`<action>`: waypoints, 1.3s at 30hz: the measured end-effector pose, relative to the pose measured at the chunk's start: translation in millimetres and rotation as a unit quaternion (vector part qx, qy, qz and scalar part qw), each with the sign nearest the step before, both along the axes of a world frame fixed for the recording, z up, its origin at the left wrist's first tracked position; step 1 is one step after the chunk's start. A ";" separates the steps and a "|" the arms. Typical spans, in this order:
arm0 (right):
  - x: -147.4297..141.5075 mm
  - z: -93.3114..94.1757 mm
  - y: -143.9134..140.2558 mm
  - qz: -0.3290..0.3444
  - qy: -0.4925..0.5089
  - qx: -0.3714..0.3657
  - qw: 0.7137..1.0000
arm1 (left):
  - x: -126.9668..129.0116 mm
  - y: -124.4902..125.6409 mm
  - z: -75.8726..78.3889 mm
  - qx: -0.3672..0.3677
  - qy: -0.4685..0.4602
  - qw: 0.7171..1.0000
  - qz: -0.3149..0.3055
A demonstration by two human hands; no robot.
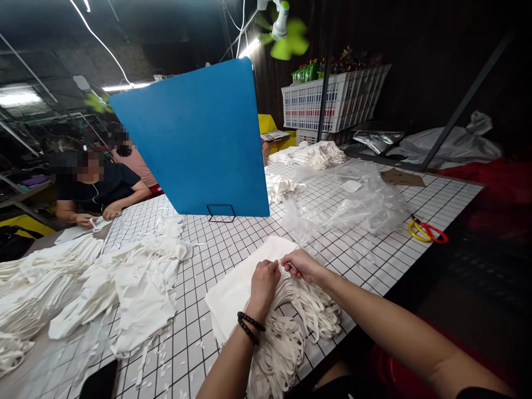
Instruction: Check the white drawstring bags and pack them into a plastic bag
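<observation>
A stack of flat cream fabric pieces [239, 282] lies on the white gridded table [216, 244] in front of me. Its cream strap handles [299, 316] spill in a bundle toward the near edge. My left hand [262, 281], with dark bead bracelets at the wrist, rests closed on the top piece. My right hand [300, 264] pinches the same piece's edge just beside it, where a strap meets the fabric. Both hands touch each other at the fingertips.
Heaps of white fabric [124, 282] cover the table's left. A blue board [199, 138] stands upright behind my work. Crumpled clear plastic [353, 208] and yellow-red scissors [428, 231] lie right. Two people [100, 185] work at the far left. White crates [332, 100] stand behind.
</observation>
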State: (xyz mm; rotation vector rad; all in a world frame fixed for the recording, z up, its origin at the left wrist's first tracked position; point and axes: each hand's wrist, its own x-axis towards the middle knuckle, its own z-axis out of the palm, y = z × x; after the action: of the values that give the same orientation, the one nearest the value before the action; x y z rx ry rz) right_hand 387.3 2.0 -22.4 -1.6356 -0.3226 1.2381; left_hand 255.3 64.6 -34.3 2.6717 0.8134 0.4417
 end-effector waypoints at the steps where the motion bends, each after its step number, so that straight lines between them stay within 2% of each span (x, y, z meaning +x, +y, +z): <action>1: -0.1 -0.6 0.4 0.001 -0.005 0.000 1.000 | -0.1 -0.2 0.3 0.001 0.001 1.000 0.000; 8: -1.6 -2.9 1.4 0.026 -0.045 -0.007 0.999 | 0.1 -1.4 1.3 0.003 0.011 1.000 -0.003; 13: -1.3 -0.8 1.9 0.079 -0.072 -0.023 0.994 | -0.1 -2.1 2.5 0.003 0.016 1.000 -0.002; 19: 9.5 15.7 -2.9 0.185 -0.077 -0.048 0.979 | -1.6 -2.8 2.6 0.010 0.014 1.000 -0.004; 22: 11.8 24.0 -17.1 0.199 -0.100 -0.034 0.974 | -2.6 -2.8 0.5 0.016 0.007 1.000 -0.011; 26: 9.7 26.8 -57.8 0.180 -0.115 0.001 0.977 | -3.3 -2.9 -3.6 0.026 -0.001 1.000 -0.016; 29: 5.2 23.9 -98.7 0.169 -0.075 0.059 0.981 | -4.0 -4.7 -4.2 0.031 -0.005 0.999 -0.020; 31: 0.8 22.1 -125.2 0.139 -0.052 0.105 0.983 | -4.7 -6.4 -3.2 0.031 -0.007 0.999 -0.027; 36: 2.4 15.8 -186.5 -0.014 -0.041 0.209 0.977 | -5.8 -4.2 -2.3 0.031 0.001 0.998 -0.053; 39: 28.8 -10.9 -237.2 -0.130 -0.021 0.239 0.962 | -6.9 -0.3 -3.1 0.037 0.015 0.996 -0.081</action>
State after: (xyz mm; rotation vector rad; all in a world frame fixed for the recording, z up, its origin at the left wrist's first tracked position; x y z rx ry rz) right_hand 416.1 -235.2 -33.3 -1.2403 -0.3848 0.8451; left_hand 248.4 64.3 -37.4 2.7923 0.5920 0.4007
